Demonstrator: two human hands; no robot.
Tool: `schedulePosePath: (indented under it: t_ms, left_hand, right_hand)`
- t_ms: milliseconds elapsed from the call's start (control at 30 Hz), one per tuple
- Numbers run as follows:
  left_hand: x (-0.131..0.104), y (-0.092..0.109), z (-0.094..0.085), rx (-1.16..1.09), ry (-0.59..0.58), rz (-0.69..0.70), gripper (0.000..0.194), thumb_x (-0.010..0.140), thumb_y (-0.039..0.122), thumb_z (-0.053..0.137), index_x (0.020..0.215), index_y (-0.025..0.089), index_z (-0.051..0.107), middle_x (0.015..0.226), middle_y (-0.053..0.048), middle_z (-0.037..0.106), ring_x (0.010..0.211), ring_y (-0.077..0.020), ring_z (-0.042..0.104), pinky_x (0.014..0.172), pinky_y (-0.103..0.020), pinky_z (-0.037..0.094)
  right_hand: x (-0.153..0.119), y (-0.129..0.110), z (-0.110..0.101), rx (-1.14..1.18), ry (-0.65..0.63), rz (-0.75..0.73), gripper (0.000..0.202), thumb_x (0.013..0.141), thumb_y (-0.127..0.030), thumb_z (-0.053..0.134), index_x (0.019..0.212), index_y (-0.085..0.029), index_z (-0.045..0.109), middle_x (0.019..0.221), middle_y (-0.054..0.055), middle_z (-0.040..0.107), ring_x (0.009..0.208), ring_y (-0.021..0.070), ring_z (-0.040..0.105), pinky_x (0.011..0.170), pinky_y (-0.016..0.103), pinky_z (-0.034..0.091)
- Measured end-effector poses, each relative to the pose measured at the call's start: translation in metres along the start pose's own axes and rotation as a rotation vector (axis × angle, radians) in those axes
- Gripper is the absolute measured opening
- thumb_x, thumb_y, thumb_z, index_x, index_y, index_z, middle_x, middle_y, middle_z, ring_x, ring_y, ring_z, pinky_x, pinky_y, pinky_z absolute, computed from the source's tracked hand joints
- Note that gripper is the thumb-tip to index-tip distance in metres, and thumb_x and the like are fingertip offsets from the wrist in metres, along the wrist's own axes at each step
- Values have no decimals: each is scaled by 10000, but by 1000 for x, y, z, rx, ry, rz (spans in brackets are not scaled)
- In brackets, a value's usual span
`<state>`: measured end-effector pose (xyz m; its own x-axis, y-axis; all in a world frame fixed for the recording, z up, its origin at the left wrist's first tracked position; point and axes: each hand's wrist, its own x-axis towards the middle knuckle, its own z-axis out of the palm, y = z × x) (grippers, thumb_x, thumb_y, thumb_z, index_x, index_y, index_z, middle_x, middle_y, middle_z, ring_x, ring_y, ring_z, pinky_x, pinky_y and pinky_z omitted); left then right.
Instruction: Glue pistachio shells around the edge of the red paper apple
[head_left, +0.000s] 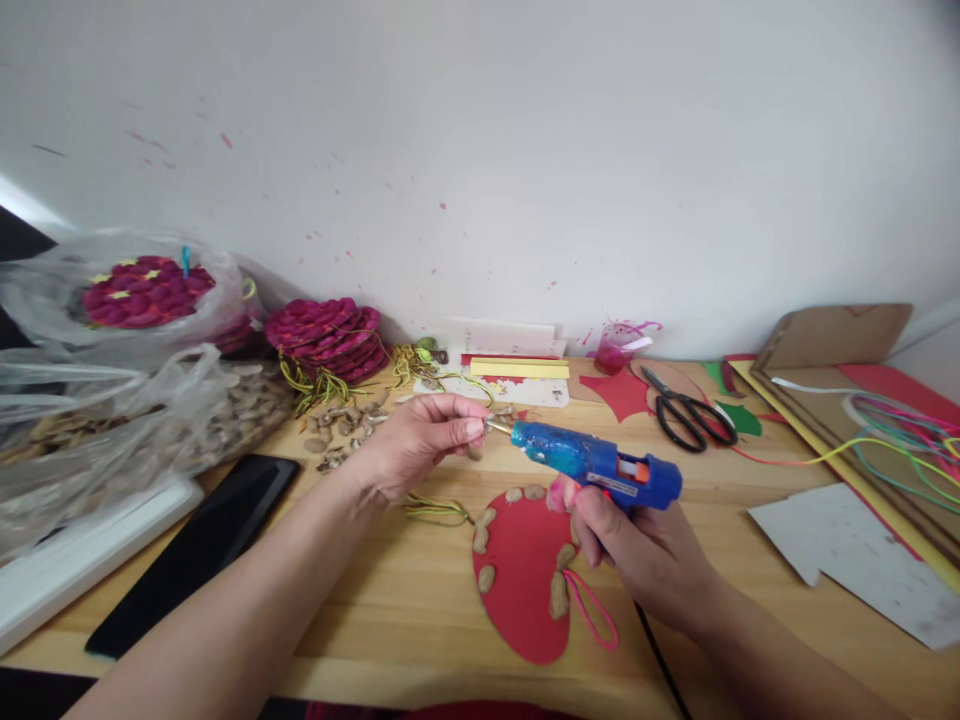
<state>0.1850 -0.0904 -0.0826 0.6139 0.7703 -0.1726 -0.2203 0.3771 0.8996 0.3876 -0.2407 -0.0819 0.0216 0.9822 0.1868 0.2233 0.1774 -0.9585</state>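
My right hand (637,560) is wrapped around the handle of a blue glue gun (592,460), its nozzle pointing left. The fingers of my left hand (427,435) are pinched at the nozzle tip on a small piece that looks like a peanut shell, mostly hidden by the fingertips. Below the gun lies a rounded red card (521,590) with several peanut shells (559,597) along its edge. A pink cord loop (600,620) sticks out at its right side. More loose shells (349,425) are scattered behind my left hand.
Left are plastic bags (142,400) of shells, a black phone-like slab (202,550) and stacked magenta discs (326,335). Black-handled scissors (690,415), a cup (619,345) and cardboard (832,335) stand or lie at the back right. The gun's black cable (660,660) runs toward the front edge.
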Motion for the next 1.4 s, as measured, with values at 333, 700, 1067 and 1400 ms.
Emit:
schedulePosePath:
  t_ms: [333,700,1067,1400]
  left_hand:
    - [0,-1,0,8,-3,0,375,518,317,998,775,148,785,649,-3,706,575,-89,638,569,-186,499]
    - [1,-2,-3,19,-41,14,334,574,311,976,788,144,780,672,-16,707,595,-93,616,581,-206,491]
    - [0,-1,-3,-23,-26,15,326,558,291,985,775,153,784,650,-14,708,573,-93,634,565,-190,489]
    - [0,-2,-3,-25,-25,16,334,542,298,991,767,156,788,646,-16,715,561,-88,642,555,-174,496]
  right_hand:
    - [-1,3,-2,-32,2,4,346,1022,-498,505,832,-218,578,634,-28,549,524,120,468,545,295,393]
    - [-3,8,-4,17,25,87,371,989,-552,534,825,-224,590,560,-23,523,565,168,515,561,315,420]
    - [-2,9,-5,-2,30,85,385,997,-544,528,801,-216,585,557,-21,526,541,161,516,567,321,433]
    - [-2,8,-4,-3,22,65,392,1002,-532,525,793,-204,575,565,-25,526,506,137,499,515,296,400]
